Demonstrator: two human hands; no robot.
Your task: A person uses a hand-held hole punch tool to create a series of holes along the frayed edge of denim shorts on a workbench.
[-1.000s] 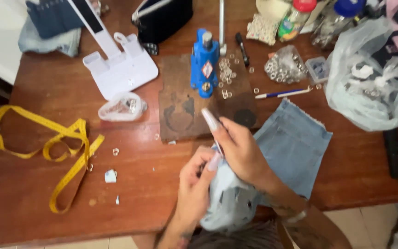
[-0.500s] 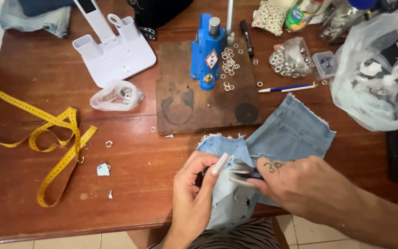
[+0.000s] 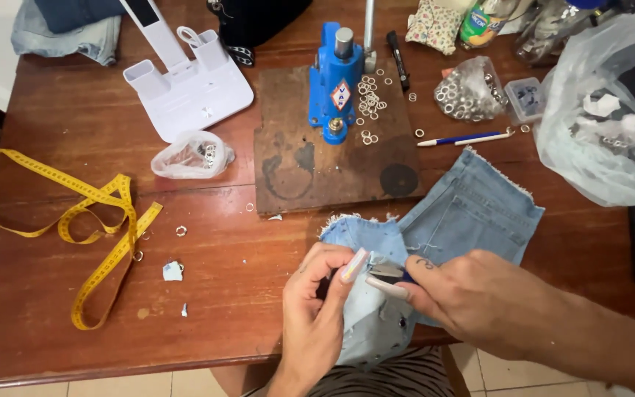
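A piece of light blue denim [image 3: 472, 213] with frayed edges lies at the table's front, hanging over the edge. My left hand [image 3: 317, 309] pinches a fold of the denim near its left end. My right hand [image 3: 479, 298] grips a small dark metal tool [image 3: 385, 270] with its tip against that same fold, right by my left thumb. A blue hand press [image 3: 334, 81] stands on a dark wooden board [image 3: 310, 169] just behind the denim, with loose metal rings [image 3: 369, 99] beside it.
A yellow tape measure [image 3: 90, 213] coils at the left. A white desk stand [image 3: 185, 88], a small plastic bag of rings [image 3: 189, 156], a blue-and-white pen [image 3: 464, 137], a bag of eyelets [image 3: 468, 92] and a large clear plastic bag [image 3: 604, 125] surround the board.
My right hand came down from above the denim to the fold and now holds the tool against it. The view has shifted a little; the denim lies flatter.
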